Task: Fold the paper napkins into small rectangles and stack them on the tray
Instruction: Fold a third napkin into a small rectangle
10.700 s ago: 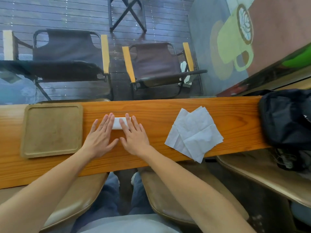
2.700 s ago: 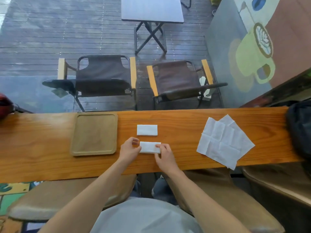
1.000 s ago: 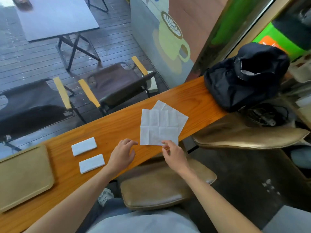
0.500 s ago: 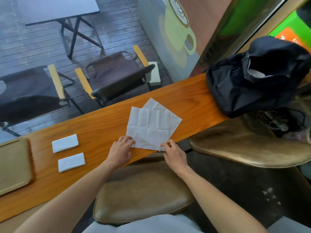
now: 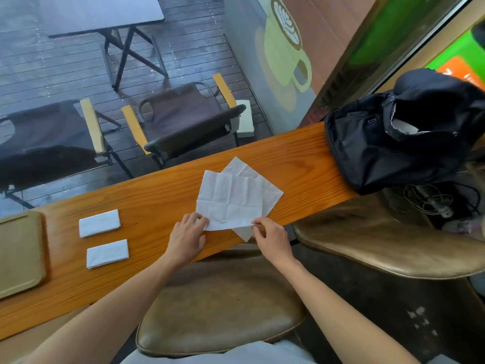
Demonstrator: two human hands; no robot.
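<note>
White creased top napkin, near corners pinched by left hand and right hand, each grip closed on paper

Table: orange wood grain. Napkins: white, creased grid. Tray: tan. Bag, right of frame: black.

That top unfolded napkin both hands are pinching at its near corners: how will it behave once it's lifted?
Likely floppy: the top napkin is thin and creased, so it should sag between the left hand and right hand. Probably very light. It may drag the napkins beneath, since they overlap.
</note>
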